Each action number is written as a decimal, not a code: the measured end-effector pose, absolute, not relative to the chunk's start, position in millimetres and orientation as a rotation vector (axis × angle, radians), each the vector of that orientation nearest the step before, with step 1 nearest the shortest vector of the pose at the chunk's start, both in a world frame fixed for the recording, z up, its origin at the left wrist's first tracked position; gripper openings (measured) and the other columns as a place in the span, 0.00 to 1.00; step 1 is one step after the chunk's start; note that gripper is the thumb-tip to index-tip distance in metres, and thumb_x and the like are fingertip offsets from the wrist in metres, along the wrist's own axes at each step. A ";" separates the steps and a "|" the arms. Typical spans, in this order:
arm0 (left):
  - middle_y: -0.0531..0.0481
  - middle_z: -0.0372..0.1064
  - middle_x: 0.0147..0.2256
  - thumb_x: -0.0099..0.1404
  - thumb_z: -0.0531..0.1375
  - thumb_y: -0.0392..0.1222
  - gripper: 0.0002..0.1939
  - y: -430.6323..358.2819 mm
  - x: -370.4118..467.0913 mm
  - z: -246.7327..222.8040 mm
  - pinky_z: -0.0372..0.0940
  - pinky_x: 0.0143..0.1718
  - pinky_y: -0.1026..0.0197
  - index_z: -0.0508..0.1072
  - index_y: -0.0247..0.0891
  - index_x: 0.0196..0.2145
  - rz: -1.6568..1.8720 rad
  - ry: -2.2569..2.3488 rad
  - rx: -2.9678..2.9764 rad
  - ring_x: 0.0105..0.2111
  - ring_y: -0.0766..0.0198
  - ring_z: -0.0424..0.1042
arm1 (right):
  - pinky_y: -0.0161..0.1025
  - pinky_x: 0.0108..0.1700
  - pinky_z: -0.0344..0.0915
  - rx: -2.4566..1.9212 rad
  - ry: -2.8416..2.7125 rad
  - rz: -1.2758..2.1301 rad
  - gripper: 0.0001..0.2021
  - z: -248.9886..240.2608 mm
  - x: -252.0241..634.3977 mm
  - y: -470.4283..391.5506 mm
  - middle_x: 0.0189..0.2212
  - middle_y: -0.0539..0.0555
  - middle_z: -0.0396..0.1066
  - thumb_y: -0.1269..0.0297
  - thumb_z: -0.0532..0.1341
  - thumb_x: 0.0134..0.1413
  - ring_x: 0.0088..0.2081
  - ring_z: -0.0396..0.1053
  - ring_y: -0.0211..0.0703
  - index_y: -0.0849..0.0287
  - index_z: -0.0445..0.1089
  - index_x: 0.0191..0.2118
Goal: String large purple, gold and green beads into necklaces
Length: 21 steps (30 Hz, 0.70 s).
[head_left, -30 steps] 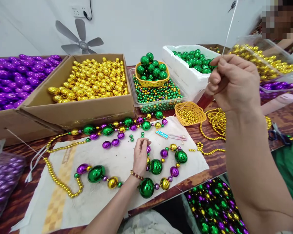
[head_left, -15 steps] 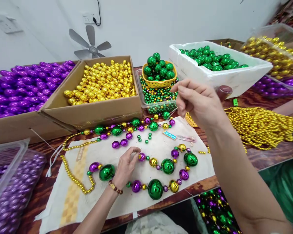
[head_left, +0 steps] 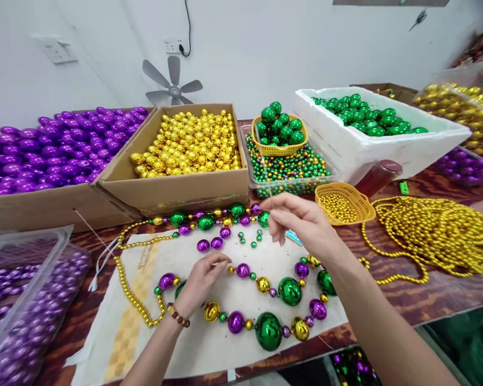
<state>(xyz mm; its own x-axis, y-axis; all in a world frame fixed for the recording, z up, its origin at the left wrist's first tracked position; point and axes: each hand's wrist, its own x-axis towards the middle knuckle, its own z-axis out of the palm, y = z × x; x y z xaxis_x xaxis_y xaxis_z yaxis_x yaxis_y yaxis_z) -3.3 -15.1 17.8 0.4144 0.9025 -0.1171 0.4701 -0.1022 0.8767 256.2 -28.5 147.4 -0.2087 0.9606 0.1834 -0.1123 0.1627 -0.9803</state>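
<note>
1. Beads (head_left: pixel 52 305), small and purple, lie in clear plastic at the left edge; behind them, larger purple ones (head_left: pixel 60 145) heap in a cardboard box
2. Gold chain (head_left: pixel 124 288) curves over the left part of the white cloth (head_left: pixel 185 351); behind the cloth, an open box (head_left: pixel 177 187) holds gold oval beads (head_left: pixel 189 142)
3. Left hand (head_left: pixel 207 273), wearing a beaded bracelet (head_left: pixel 178 315), hovers low over the cloth, fingers bent together towards the thumb; whether they pinch anything, I cannot tell
4. Strand (head_left: pixel 269 331) of green, purple and gold beads loops on the cloth, one stretch ending near the left fingertips, the other side passing by the right forearm
5. Yellow basket (head_left: pixel 282 149) of green balls sits on a clear bin (head_left: pixel 292 187) of mixed beads
6. Right hand (head_left: pixel 269 206) is raised, thumb and forefinger drawn together, a thin line (head_left: pixel 263 161) rising from their tips
7. Second basket (head_left: pixel 360 210) holds tiny gold beads, beside piled gold chains (head_left: pixel 438 230); a foam box (head_left: pixel 370 153) of green ovals stands behind
</note>
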 end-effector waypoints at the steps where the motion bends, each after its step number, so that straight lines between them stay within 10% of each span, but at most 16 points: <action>1: 0.46 0.73 0.36 0.65 0.54 0.46 0.13 -15.1 -6.3 16.9 0.62 0.41 0.57 0.76 0.40 0.35 0.555 1.216 1.775 0.37 0.56 0.70 | 0.33 0.26 0.62 -0.924 -1.297 1.270 0.08 134.1 261.6 -32.8 0.24 0.48 0.68 0.63 0.55 0.64 0.24 0.65 0.35 0.57 0.69 0.43; 10: 0.45 0.71 0.32 0.67 0.48 0.41 0.17 -12.8 7.9 8.4 0.60 0.38 0.59 0.75 0.40 0.29 0.241 1.304 2.085 0.34 0.58 0.70 | 0.31 0.22 0.60 -1.061 -0.647 1.260 0.07 61.2 291.7 -69.2 0.25 0.50 0.67 0.60 0.63 0.57 0.23 0.63 0.36 0.55 0.72 0.39; 14: 0.46 0.73 0.39 0.63 0.55 0.44 0.12 -3.6 0.6 17.2 0.61 0.44 0.56 0.75 0.43 0.42 0.097 1.344 2.035 0.41 0.54 0.71 | 0.30 0.23 0.59 -1.102 -0.663 1.301 0.09 36.1 278.6 -73.4 0.25 0.50 0.68 0.57 0.64 0.55 0.23 0.64 0.35 0.55 0.74 0.37; 21: 0.48 0.73 0.44 0.66 0.54 0.50 0.13 77.4 63.4 109.1 0.63 0.47 0.55 0.74 0.48 0.44 0.662 1.224 2.297 0.44 0.55 0.71 | 0.32 0.18 0.56 -1.141 -0.702 1.383 0.14 7.5 267.1 -64.5 0.18 0.47 0.68 0.47 0.66 0.45 0.16 0.66 0.38 0.51 0.75 0.33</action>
